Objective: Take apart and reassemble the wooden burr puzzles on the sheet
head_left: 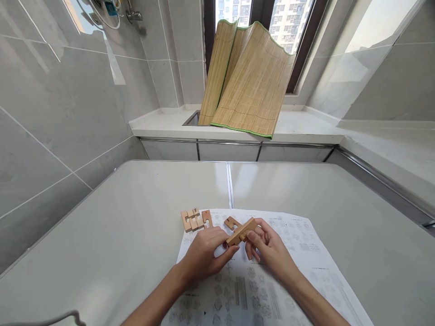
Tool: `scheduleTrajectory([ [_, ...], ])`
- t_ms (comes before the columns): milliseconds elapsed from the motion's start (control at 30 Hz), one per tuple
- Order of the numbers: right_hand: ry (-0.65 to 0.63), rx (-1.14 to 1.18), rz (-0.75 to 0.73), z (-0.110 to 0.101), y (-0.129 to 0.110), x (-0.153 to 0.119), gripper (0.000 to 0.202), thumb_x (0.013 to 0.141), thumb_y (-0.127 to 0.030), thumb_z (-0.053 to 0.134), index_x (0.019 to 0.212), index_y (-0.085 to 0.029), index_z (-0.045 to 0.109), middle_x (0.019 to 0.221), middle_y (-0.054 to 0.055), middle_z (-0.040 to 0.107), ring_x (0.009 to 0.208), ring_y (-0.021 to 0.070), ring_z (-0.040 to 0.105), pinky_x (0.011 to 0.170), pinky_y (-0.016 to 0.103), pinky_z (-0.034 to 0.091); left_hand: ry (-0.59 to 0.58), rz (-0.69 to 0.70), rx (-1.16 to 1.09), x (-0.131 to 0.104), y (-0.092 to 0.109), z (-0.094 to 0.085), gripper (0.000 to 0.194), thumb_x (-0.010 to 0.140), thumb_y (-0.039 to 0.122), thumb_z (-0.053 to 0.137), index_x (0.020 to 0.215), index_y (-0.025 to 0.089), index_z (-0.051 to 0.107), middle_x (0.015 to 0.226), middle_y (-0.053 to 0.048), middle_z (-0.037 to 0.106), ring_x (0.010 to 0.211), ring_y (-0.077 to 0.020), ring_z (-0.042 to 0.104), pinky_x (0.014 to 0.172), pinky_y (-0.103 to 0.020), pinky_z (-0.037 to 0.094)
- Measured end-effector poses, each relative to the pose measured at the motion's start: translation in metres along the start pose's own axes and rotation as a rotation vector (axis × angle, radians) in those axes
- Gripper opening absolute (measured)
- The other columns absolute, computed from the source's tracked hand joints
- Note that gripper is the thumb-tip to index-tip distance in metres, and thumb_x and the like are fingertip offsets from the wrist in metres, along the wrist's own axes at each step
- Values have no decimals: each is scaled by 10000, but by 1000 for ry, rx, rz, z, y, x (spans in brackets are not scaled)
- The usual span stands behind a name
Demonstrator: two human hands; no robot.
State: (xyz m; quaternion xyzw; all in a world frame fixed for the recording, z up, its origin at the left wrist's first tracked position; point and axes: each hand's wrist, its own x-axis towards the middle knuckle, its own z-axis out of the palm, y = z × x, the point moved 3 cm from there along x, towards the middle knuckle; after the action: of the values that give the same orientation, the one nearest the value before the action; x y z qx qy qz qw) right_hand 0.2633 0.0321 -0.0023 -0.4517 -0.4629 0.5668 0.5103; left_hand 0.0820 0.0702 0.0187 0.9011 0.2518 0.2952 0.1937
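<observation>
My left hand [209, 251] pinches the lower left end of a notched wooden puzzle piece [245, 230], which is tilted up to the right above a printed sheet. The fingers of my right hand [267, 246] close on the right part of the same wooden piece, at a smaller notched part near its middle. Just behind it a second notched wooden piece [231, 222] shows; I cannot tell whether the two touch. Beyond my left hand, a flat wooden piece with a slot [207, 218] and a group of notched wooden pieces [192, 220] lie at the sheet's far left corner.
The large printed sheet [292, 235] with small diagrams covers the front middle of the white table [118, 235]. A bamboo mat [254, 81] leans against the window on the ledge behind. A grey cable [50, 320] lies at the lower left. Tiled walls [68, 104] stand at both sides.
</observation>
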Motion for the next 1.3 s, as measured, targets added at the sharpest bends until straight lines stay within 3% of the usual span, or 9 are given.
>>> scheduleTrajectory([
  [100,-13,27,33,0,0,0,409,960,-609,588,1014,-206,540,525,-54,588,445,92,422,520,239,338,79,11,10,0,0,-2,322,994,353,576,713,198,557,625,-3,592,626,-154,525,609,-286,379],
  [200,-21,96,74,1,-1,0,427,942,-630,601,955,-210,532,493,-59,569,430,90,382,489,233,290,205,-68,5,2,1,-12,321,1021,312,494,722,206,546,670,-16,589,684,-172,535,702,-320,448],
  [300,-29,175,94,0,-2,-2,452,918,-659,614,911,-215,526,451,-78,512,404,83,322,469,236,243,202,-92,12,5,4,-17,95,976,243,515,999,204,599,971,-73,673,921,-216,605,913,-411,492],
  [367,-44,204,106,-1,-3,-2,483,891,-691,625,893,-217,527,436,-93,470,380,72,265,454,241,206,121,-50,12,6,5,-15,272,932,229,581,1202,205,565,1137,-101,671,1062,-242,606,969,-432,493],
  [467,-69,204,131,-2,-4,-4,530,854,-740,628,888,-221,529,419,-115,412,359,58,182,437,246,143,50,5,62,5,3,-10,315,972,213,571,1287,203,550,1099,-91,696,1015,-228,624,900,-390,519],
  [667,-48,248,150,-2,-2,-5,489,852,-699,669,835,-240,502,350,-144,294,391,66,106,458,250,133,81,131,234,3,0,-6,243,1048,183,473,1253,190,603,912,-47,716,847,-195,627,788,-354,494],
  [933,-80,353,173,1,-2,-4,443,885,-644,672,837,-246,483,399,-131,320,415,75,116,477,256,117,103,146,286,3,0,-10,256,1049,190,463,1259,190,609,872,-41,716,798,-185,632,768,-349,497],
  [1100,-87,353,170,-1,-3,-6,464,843,-669,698,874,-265,471,363,-151,296,377,73,89,464,263,118,95,169,311,5,2,-15,260,1044,179,456,1255,191,608,891,-47,726,817,-192,636,771,-348,491],
  [1300,-76,322,88,0,-1,-5,464,852,-671,688,942,-261,489,357,-162,300,349,63,81,439,254,118,122,184,331,10,6,-18,239,1039,170,439,1189,191,624,896,-47,754,810,-194,663,757,-347,479],
])
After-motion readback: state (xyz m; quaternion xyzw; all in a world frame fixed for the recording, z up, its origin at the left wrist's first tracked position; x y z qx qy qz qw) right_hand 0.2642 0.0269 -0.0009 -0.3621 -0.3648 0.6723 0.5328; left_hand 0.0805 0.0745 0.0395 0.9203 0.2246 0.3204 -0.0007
